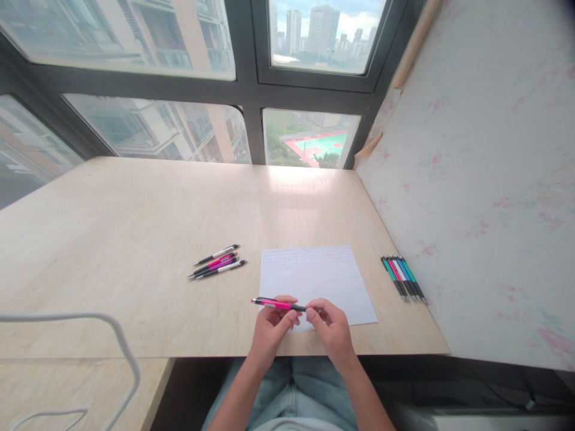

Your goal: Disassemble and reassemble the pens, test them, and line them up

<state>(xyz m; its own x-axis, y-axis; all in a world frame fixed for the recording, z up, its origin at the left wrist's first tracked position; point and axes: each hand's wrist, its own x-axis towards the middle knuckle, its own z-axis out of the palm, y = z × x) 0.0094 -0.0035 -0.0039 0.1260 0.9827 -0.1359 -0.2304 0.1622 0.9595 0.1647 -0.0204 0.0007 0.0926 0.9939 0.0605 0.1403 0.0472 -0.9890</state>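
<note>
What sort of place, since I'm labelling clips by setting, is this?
Probably an upper-floor room, perhaps in a home: the windows look down on a sports court, and there's flowered wallpaper at right.

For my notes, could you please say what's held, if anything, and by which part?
Pink pen: left hand on its lower half, right hand at its tip.

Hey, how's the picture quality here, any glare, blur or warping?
In the head view, daylight from the window leaves pale glare on the table; in the head view, the writing is too small and soft to read, though the pink pen shows clearly; in the head view, the window frame splays, suggesting wide-lens distortion.
</note>
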